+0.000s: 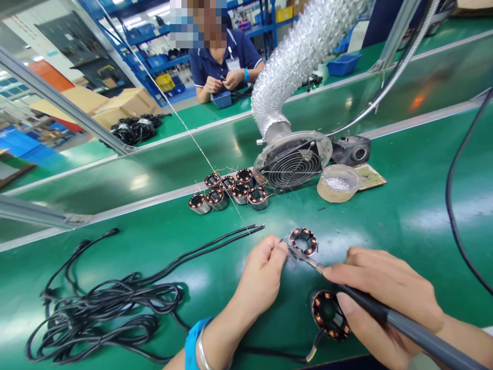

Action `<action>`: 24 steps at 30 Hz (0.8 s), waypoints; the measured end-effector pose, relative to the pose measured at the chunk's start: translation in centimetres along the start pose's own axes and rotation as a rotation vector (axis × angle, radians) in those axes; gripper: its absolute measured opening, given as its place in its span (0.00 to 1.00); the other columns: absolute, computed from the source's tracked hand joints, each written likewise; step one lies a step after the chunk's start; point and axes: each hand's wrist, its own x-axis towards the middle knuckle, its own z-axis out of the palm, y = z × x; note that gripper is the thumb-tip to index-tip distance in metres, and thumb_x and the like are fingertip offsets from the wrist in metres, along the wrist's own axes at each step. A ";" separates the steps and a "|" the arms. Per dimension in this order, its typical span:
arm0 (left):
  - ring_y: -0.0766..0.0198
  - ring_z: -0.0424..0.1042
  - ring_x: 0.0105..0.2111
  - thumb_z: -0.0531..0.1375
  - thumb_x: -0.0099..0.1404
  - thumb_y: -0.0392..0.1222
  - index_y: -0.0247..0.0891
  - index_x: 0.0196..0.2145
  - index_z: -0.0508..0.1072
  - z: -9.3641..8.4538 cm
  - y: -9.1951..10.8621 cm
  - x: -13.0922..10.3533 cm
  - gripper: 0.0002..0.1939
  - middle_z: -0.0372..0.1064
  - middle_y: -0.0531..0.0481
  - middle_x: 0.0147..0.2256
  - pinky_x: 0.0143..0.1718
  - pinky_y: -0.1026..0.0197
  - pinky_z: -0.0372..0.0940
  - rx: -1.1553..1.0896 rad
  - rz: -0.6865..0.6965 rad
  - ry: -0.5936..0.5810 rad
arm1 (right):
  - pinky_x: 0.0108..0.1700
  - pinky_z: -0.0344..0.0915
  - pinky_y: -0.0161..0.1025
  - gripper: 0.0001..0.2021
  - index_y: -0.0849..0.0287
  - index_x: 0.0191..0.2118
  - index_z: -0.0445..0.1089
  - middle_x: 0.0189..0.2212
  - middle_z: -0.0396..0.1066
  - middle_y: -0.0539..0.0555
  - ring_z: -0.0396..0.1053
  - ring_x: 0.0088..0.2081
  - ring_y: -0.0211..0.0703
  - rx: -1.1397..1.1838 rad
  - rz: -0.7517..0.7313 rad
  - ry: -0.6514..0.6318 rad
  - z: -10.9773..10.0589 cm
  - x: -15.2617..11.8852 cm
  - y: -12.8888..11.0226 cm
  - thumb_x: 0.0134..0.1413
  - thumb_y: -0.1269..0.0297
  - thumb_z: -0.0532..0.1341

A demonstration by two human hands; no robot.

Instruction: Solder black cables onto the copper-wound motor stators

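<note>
My right hand [389, 293] grips a soldering iron [379, 308] by its black handle, its metal tip angled to the left. That tip reaches the near-left edge of a ring-shaped copper-wound stator [303, 241]. Beside the same edge, my left hand [264, 272] is closed in a pinch on what looks like a thin wire [284, 240]; the fingers hide most of it. A second stator [330, 314] lies below my right hand, partly covered by it, with a black cable [275, 352] and coloured wires at its lower side.
Coiled black cables [111, 303] spread over the green bench at left. Several stators [231, 190] stand by a fan [295, 162] with a foil duct [285, 67]. A round tub [338, 184] sits right of it. A thin strand [173, 108] slants overhead. A co-worker [227, 61] sits opposite.
</note>
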 end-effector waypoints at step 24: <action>0.71 0.43 0.19 0.55 0.65 0.52 0.39 0.26 0.61 0.1 0.1 0.0 0.16 0.45 0.61 0.19 0.21 0.67 0.44 0.023 -0.007 0.008 | 0.23 0.63 0.40 0.16 0.58 0.46 0.71 0.25 0.71 0.52 0.67 0.22 0.41 0.026 0.058 0.093 -0.6 -0.3 0.7 0.51 0.76 0.57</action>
